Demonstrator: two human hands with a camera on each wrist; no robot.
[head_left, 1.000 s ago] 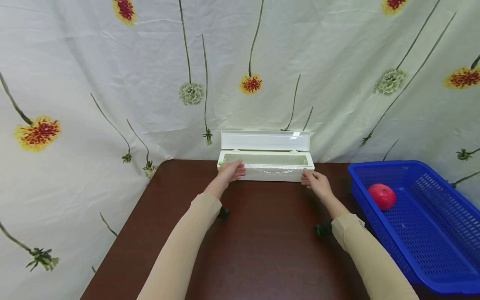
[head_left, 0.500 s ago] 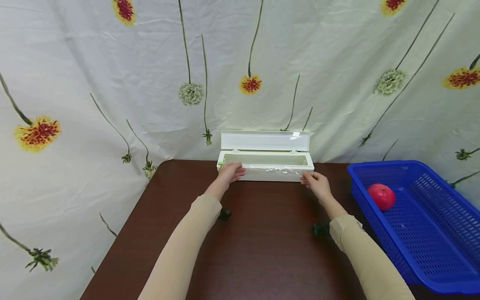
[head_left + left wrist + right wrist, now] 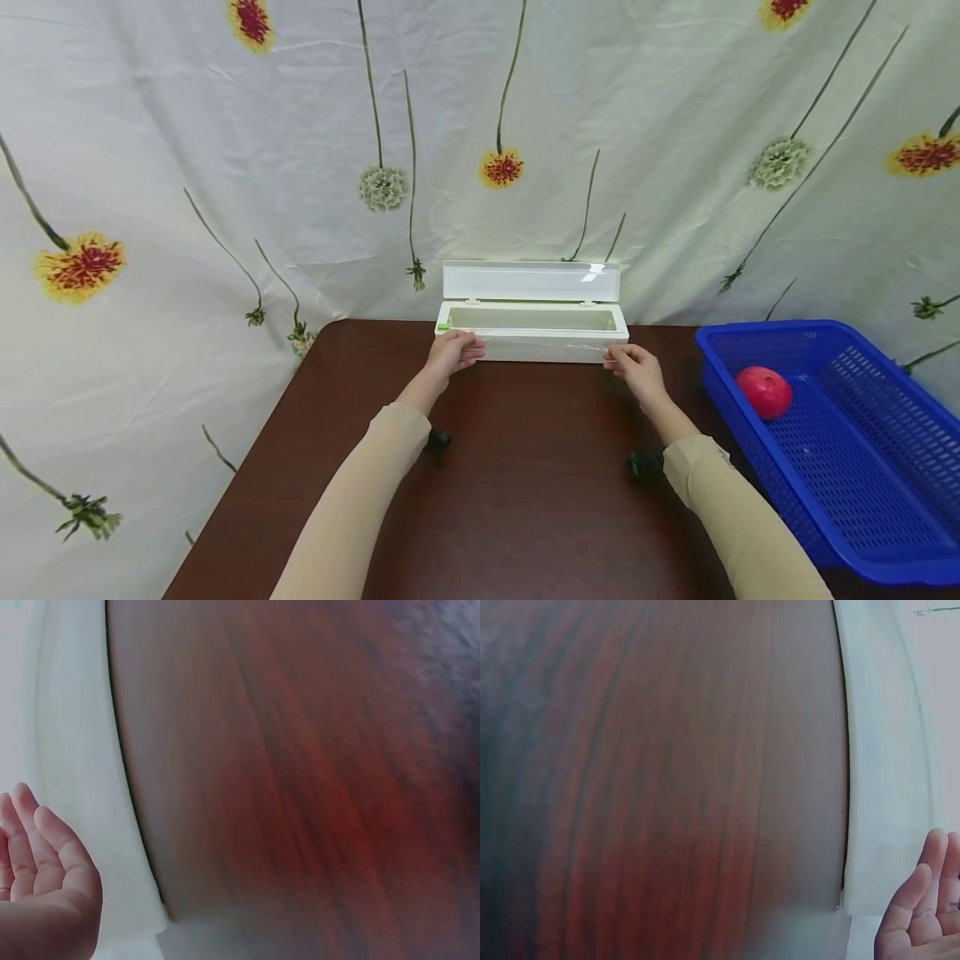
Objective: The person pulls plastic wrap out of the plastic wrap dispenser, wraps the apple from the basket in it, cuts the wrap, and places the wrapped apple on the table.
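Observation:
A long white dispenser box [image 3: 543, 350] stands at the far edge of the dark brown table, its lid [image 3: 531, 282] tipped up and back. Along its front hangs a thin strip of clear plastic wrap [image 3: 543, 342], shiny in places. My left hand [image 3: 452, 353] pinches the wrap at the box's front left corner, and my right hand [image 3: 634, 368] pinches it at the right. In the left wrist view the fingers [image 3: 71, 851] lie in front of the white box side [image 3: 79, 750]. Fingers [image 3: 911, 900] of the right hand show low in the right wrist view.
At the right stands a blue plastic basket [image 3: 862, 467] with a round red fruit [image 3: 763, 392] in its left part. A flowered white cloth [image 3: 300, 125] hangs behind the table [image 3: 525, 492]. A small green tab [image 3: 443, 327] sits on the box's left rim.
My left hand has come slightly down and left. The right hand stays nearly in place, a touch lower. The wrap between them shows fewer bright wrinkles than half a second ago.

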